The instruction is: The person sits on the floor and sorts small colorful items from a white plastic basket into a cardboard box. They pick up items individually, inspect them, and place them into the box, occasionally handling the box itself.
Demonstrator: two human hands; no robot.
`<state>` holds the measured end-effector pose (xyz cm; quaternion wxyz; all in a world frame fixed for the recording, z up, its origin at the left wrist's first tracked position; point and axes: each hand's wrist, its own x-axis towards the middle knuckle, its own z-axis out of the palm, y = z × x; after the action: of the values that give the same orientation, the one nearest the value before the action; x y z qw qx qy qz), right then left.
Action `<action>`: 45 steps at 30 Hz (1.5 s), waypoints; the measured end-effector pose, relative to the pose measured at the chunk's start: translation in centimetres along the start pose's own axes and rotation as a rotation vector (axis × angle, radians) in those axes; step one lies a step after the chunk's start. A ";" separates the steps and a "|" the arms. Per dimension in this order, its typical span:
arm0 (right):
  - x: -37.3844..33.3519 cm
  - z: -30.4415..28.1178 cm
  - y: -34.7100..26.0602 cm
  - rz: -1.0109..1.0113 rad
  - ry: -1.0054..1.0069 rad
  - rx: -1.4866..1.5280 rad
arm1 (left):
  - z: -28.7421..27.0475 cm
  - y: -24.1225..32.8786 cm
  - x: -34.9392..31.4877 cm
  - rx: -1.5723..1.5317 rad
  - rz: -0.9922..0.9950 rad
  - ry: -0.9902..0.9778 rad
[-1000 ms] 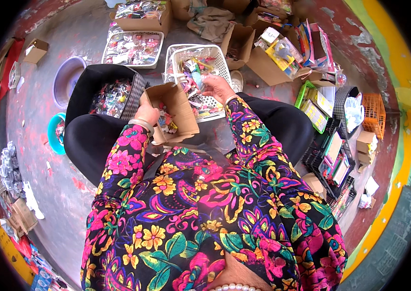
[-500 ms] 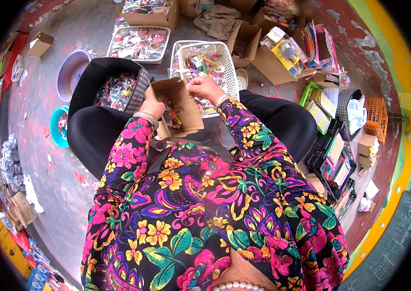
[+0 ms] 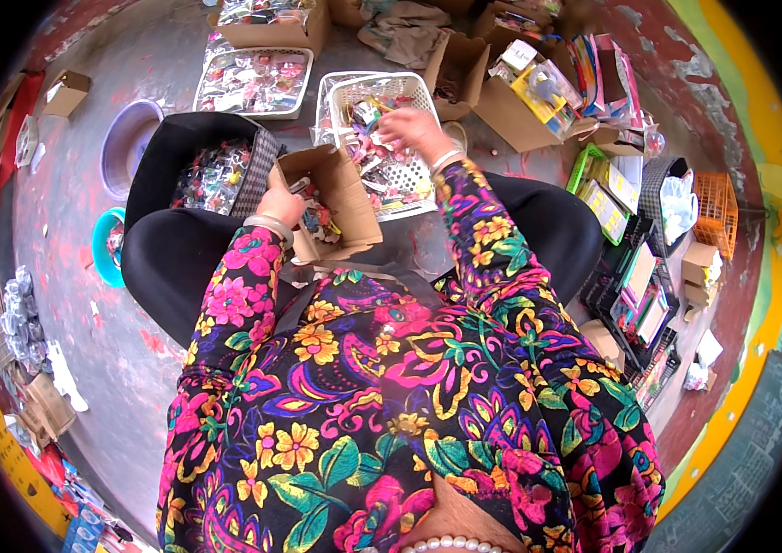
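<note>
My left hand [image 3: 278, 205] grips the left wall of a small brown cardboard box [image 3: 354, 198], which lies tilted between my legs. Small colourful trinkets [image 3: 319, 221] lie inside that box; each one is too small to name. Over the white perforated plastic basket [image 3: 423, 92] is my right hand [image 3: 417, 134], its fingers stretched leftward and apart, with nothing visible in them. Mixed small bright pieces [image 3: 368, 112] fill part of this basket. Beside my left hand stands a black bin with a checked side [image 3: 262, 170], holding many small packaged pieces [image 3: 216, 175].
Another white basket [image 3: 303, 92] with bagged items stands behind the bin. To the left are a purple basin [image 3: 114, 152] and a turquoise bowl [image 3: 100, 249]. Cardboard boxes [image 3: 511, 115] line the far right, with a green basket [image 3: 585, 180] and black crates [image 3: 617, 304] nearer.
My right hand has moved away from the cardboard box's edge, up and right over the white basket, and its fingers have spread. My left hand still holds the box.
</note>
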<state>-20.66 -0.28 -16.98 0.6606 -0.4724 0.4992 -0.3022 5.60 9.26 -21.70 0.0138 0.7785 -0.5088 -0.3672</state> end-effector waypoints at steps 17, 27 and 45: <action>-1.2 -1.6 10.9 0.319 -0.136 -1.454 | 0.0 -0.3 0.5 0.009 0.024 -0.069; -1.5 -1.7 11.4 0.378 -0.234 -1.467 | -0.2 0.0 0.1 0.050 -0.023 -0.061; -1.7 -1.5 12.1 0.290 -0.230 -1.360 | -0.9 1.2 -0.5 0.020 -0.024 -0.077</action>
<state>-23.46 5.25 -27.64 0.3010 -0.7382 0.5623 0.2198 5.10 8.76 -20.29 -0.0179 0.7699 -0.5033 -0.3920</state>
